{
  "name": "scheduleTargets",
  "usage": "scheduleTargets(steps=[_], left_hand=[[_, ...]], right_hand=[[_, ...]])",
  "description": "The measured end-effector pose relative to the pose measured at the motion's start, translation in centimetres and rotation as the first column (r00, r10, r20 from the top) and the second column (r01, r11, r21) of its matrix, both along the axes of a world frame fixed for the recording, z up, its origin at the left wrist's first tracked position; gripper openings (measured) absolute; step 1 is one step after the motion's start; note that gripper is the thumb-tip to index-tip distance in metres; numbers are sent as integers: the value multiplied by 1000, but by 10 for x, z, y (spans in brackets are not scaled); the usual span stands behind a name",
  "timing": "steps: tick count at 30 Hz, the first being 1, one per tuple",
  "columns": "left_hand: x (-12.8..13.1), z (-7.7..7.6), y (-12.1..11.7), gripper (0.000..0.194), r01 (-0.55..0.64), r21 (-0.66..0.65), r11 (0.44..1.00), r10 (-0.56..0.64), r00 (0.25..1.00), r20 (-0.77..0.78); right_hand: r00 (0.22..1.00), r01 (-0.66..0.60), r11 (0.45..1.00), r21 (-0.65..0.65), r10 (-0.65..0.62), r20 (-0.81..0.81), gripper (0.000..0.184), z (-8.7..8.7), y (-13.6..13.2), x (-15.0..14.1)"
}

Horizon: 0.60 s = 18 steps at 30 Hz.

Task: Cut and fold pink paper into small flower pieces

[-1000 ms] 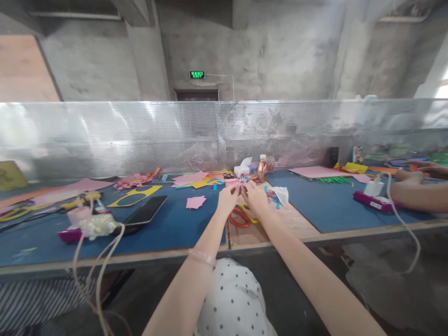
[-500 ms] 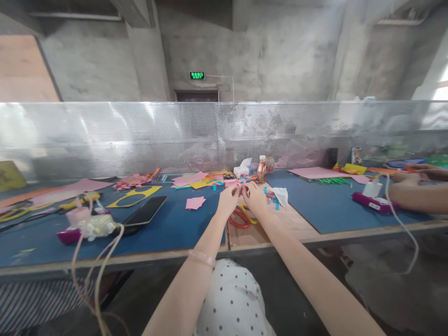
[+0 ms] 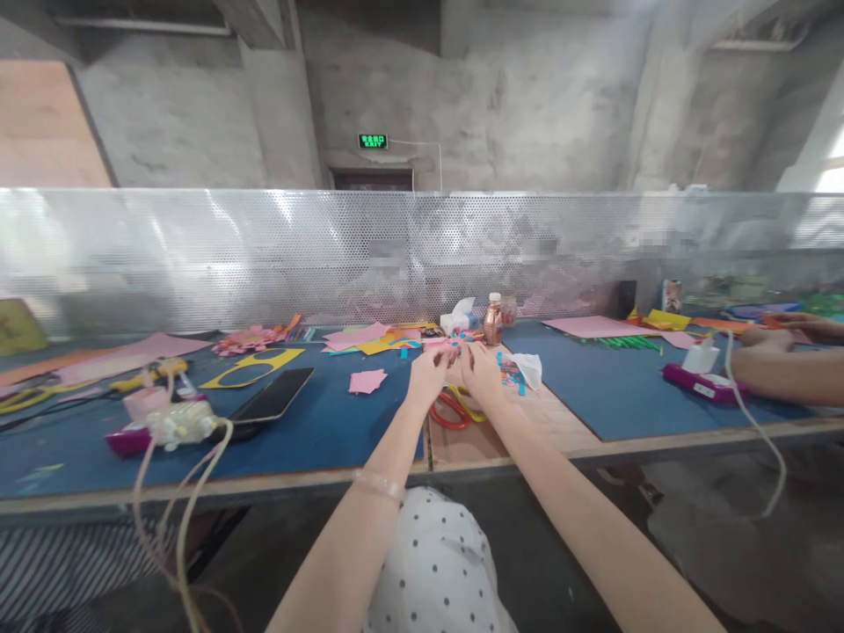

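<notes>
My left hand [image 3: 430,371] and my right hand [image 3: 481,372] meet above the wooden strip of the bench, fingertips pinched close together. Between them shows a small piece of pink paper [image 3: 451,348]; its shape is mostly hidden by my fingers. Below the hands lie red-handled scissors [image 3: 451,424], with a yellow loop [image 3: 476,415] beside them. A small stack of pink paper squares [image 3: 367,381] is left of my left hand. Right of my right hand, blue and red paper scraps [image 3: 512,378] lie next to a crumpled white tissue [image 3: 528,369].
A brown bottle [image 3: 493,320] stands behind my hands. To the left are a phone [image 3: 280,396], yellow cut-out paper [image 3: 283,359] and a purple power strip with cables [image 3: 128,441]. Another person's arm [image 3: 784,369] reaches in at right, near a second purple power strip [image 3: 699,384].
My fingers have shifted slightly around the pink paper, the right hand edging a little away from the left. Otherwise the bench looks the same.
</notes>
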<state>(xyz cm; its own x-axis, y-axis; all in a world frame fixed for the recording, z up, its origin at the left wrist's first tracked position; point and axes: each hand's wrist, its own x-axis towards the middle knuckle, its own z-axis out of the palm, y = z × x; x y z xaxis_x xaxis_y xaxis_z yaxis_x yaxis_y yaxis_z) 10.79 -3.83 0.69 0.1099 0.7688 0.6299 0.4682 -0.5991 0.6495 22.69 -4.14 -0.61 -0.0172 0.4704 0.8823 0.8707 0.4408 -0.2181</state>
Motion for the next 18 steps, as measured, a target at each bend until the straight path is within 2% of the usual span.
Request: scheduleTargets(steps=[2, 7, 18], left_hand=[[0, 1, -1, 23, -17, -2, 1000, 17, 1000, 7], [-1, 1, 1, 24, -29, -14, 999, 29, 1000, 5], [-2, -1, 3, 25, 37, -15, 999, -36, 998, 54]], right_hand=[[999, -19, 1000, -6, 18, -34, 23, 2, -1, 0], [1000, -25, 1000, -11, 25, 14, 20, 0, 0, -1], [1000, -27, 1000, -4, 27, 8, 16, 0, 1, 0]])
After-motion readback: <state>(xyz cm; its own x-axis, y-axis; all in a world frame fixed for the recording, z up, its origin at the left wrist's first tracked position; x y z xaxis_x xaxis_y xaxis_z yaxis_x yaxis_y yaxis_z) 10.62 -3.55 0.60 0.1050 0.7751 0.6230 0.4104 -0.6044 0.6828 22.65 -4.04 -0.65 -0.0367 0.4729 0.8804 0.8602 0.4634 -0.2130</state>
